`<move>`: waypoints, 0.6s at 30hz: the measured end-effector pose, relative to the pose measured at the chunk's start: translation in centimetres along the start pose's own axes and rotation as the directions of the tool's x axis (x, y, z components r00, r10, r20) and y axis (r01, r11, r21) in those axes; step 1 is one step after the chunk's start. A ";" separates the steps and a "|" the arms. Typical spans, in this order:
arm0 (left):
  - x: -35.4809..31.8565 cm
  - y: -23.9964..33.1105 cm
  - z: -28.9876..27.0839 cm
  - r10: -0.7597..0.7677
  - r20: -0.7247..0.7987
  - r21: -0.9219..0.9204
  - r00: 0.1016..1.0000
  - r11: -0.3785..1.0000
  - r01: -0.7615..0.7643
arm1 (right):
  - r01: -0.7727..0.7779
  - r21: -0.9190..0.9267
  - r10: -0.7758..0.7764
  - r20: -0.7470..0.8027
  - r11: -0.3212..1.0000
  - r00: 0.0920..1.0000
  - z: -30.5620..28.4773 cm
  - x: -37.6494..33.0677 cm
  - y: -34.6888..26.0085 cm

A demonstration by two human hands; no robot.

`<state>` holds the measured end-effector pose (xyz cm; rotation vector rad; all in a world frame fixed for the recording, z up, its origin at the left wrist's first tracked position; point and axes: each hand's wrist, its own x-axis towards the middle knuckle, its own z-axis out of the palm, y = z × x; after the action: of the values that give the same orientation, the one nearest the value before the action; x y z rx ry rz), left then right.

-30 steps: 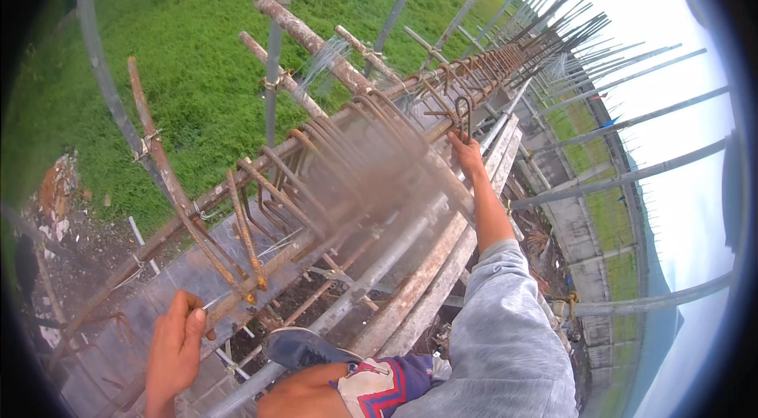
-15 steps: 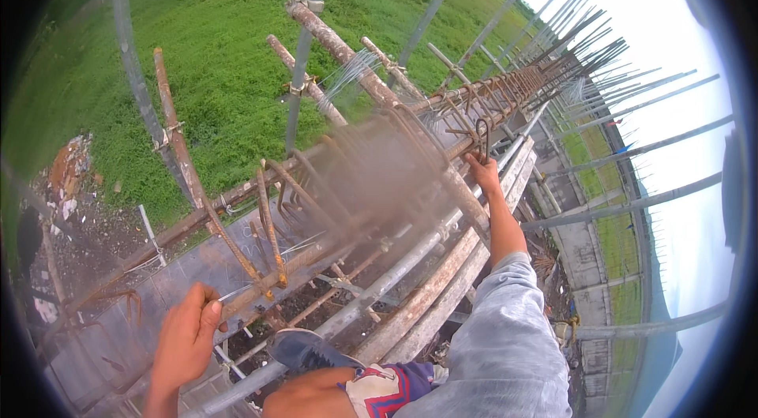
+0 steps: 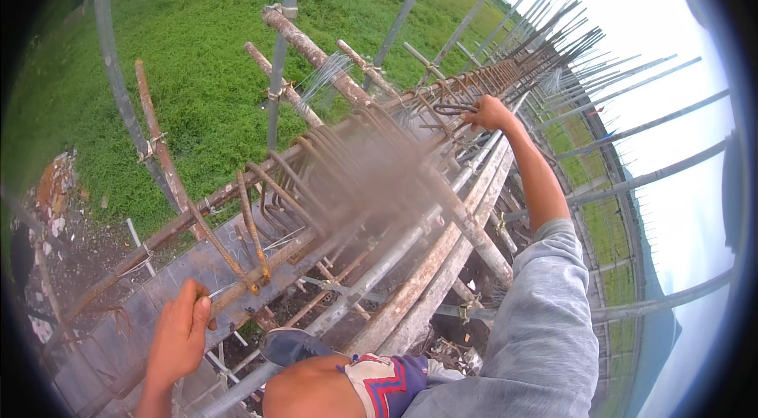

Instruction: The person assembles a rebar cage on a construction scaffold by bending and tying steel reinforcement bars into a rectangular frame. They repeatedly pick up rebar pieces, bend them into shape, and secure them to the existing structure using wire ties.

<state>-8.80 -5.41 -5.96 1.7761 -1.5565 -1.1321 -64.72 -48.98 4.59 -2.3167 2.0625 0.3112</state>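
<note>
The person works high on a rebar cage (image 3: 371, 173), a long run of rusty bars and bent loops stretching away toward the upper right, with green grass (image 3: 197, 39) far below on the left.

The right hand (image 3: 489, 112) is stretched out well ahead along the cage, its fingers closed around a bent steel stirrup (image 3: 452, 109), a dark loop that stands at the top of the bar bundle. The grey sleeve (image 3: 537, 323) covers the upper arm; the forearm is bare.

The left hand (image 3: 180, 335) is low in the near left, fingers curled around the near end of a rusty bar (image 3: 237, 292) at the cage's near edge; a thin strand of tie wire (image 3: 217, 290) shows by the thumb, but whether it is pinched cannot be told.

Grey scaffold tubes (image 3: 379, 276) and rusted pipes run under the cage. One shoe (image 3: 290, 345) rests on a tube just below the left hand. Upright scaffold poles (image 3: 288, 15) rise on the left. Rubble (image 3: 55, 189) lies on the ground at the far left.
</note>
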 end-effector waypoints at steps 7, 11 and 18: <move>-0.4 0.2 0.0 -0.023 -0.014 -0.026 1.000 0.999 0.022 | -0.037 0.624 0.379 -0.426 0.781 0.822 6.9 -10.7 1.8; -0.2 0.5 0.0 0.004 -0.016 -0.019 1.000 1.000 -0.004 | 0.037 0.558 0.352 -0.572 0.829 0.741 13.4 -14.6 4.3; -0.2 0.8 0.1 0.024 -0.037 0.013 0.999 1.000 -0.024 | -0.023 0.527 0.259 -0.378 0.849 0.889 18.2 -14.5 4.7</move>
<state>-9.31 -5.35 -5.30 1.7719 -1.5620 -1.0739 -73.24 -32.59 -10.30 -2.0201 2.1411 -0.7498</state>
